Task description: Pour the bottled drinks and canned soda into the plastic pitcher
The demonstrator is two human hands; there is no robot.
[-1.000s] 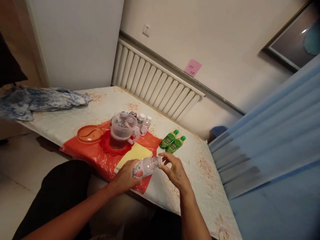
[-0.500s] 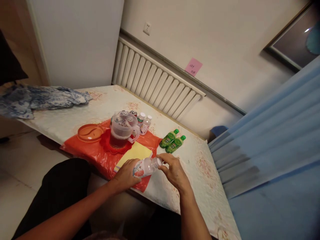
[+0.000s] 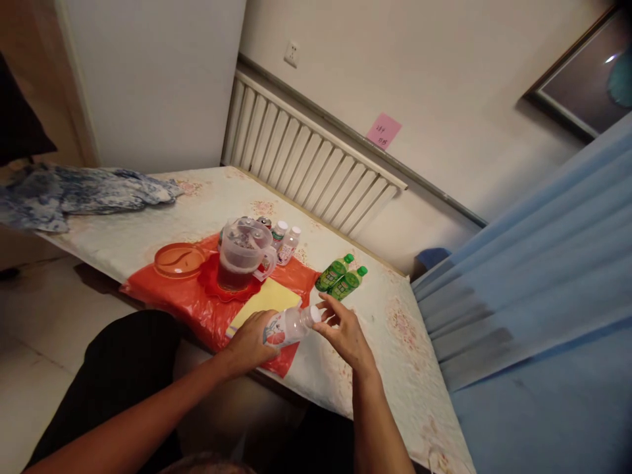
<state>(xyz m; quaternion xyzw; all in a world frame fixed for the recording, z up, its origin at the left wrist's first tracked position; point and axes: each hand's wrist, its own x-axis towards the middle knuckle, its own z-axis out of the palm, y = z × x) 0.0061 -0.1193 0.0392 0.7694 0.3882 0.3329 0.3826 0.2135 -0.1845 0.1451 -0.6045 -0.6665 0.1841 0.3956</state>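
Observation:
My left hand [image 3: 251,343] is wrapped round the body of a clear plastic bottle [image 3: 291,325] with a printed label. The bottle lies tilted in the air, its white cap [image 3: 312,316] pointing right. At the cap is my right hand [image 3: 344,332], fingers parted and curved; the thumb is close to the cap, and whether it touches cannot be told. Beneath the bottle lies a yellow pad [image 3: 264,299] on a red plastic sheet [image 3: 172,297]. Behind it, a clear pitcher [image 3: 241,253] holding dark liquid stands on a red scalloped tray [image 3: 210,283].
An orange round lid [image 3: 178,261] lies left of the pitcher. Two white-capped bottles [image 3: 289,247] and a can [image 3: 264,222] stand behind it. Two green bottles [image 3: 340,276] lie right of the sheet. Patterned cloth [image 3: 108,191] covers the table's far left; a blue curtain [image 3: 533,296] hangs right.
My right hand's fingers have spread and lifted slightly from around the cap. The bottle stays in my left hand in nearly the same place.

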